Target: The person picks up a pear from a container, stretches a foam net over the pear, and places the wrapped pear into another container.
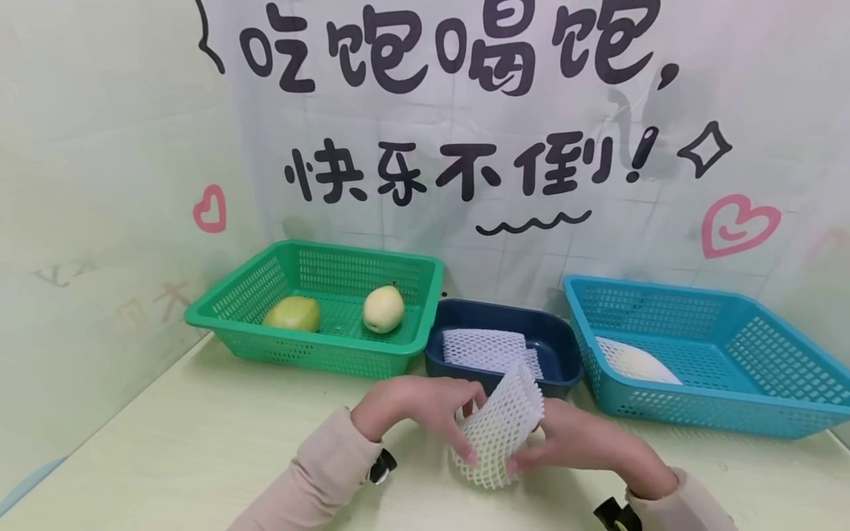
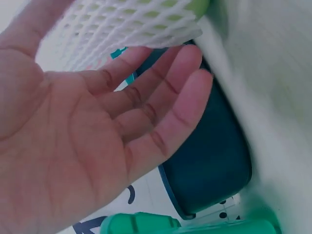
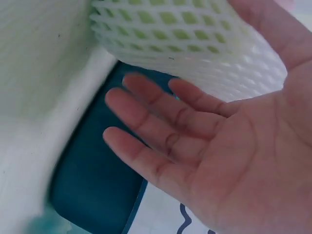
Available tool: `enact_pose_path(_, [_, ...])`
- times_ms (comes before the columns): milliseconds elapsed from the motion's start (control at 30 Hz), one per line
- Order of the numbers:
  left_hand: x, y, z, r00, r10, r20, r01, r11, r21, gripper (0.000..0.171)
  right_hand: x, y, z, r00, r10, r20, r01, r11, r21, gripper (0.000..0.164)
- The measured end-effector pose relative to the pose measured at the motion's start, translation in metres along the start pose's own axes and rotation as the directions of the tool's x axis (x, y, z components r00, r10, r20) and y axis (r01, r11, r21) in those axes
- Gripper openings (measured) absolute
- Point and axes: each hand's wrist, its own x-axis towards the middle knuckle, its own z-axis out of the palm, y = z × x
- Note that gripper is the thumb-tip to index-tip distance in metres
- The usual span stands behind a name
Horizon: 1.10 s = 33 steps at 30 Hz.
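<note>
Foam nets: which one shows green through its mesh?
The held net, between left hand and right hand. Flat nets in the dark tub and the whitish net in the blue basket show no green.

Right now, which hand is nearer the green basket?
Left. Left hand: just in front of the green basket, by its right corner. Right hand: farther right, across the foam net.

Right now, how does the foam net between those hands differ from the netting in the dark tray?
The foam net bulges around something green; the netting lies flat. The foam net tilts between the left hand and right hand, while the netting rests in the tray. Both are white, open mesh.
</note>
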Motion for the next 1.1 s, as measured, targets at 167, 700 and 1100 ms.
enact_pose_path(167, [0.002,0.005,0.001,1.0,-0.012,-0.018,0.013,0.999,0.036,0.048,0.002,0.0,0.003,1.0,-0.005,-0.011,0.005,1.0,0.024,0.043])
enact_pose_path(700, [0.006,0.0,0.008,0.999,-0.04,0.007,0.04,0.997,0.068,0.05,0.008,0.013,0.012,0.994,-0.046,0.101,0.04,0.997,0.059,0.051])
enact_pose_path(1100, [0.004,-0.007,0.007,0.998,0.052,0.022,-0.054,0.994,0.096,0.05,0.009,0.014,0.01,0.994,0.052,0.092,-0.057,0.997,0.047,0.054])
